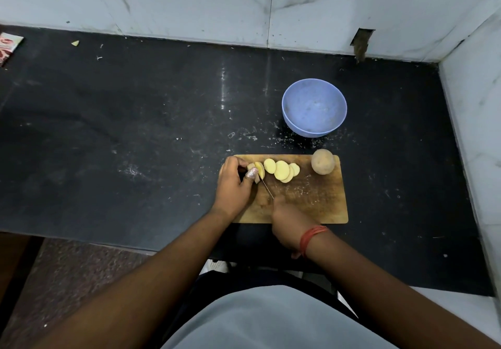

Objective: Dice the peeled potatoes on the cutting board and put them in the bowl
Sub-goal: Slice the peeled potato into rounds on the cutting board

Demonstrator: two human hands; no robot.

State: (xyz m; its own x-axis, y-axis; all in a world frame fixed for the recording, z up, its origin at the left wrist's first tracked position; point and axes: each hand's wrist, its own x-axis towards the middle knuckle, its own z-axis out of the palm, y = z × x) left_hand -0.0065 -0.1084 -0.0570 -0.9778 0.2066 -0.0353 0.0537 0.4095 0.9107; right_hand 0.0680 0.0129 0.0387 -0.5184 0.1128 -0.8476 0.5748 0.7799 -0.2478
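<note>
A wooden cutting board [311, 202] lies on the black counter. My left hand [233, 186] grips the uncut end of a potato [256, 169] at the board's far left corner. Several pale yellow round slices [282, 170] lean in a row to its right. My right hand [288, 222] holds a knife [267, 187], whose thin blade meets the potato end beside my left fingers. A whole potato [322, 162] sits on the board's far right corner. A blue plastic bowl [314, 129], with nothing in it, stands behind the board.
The black counter [135, 131] stretches wide to the left, dusted with white scraps. White marble walls close the back and right side. A printed packet [8, 47] lies at the far left edge. The counter's front edge runs just below the board.
</note>
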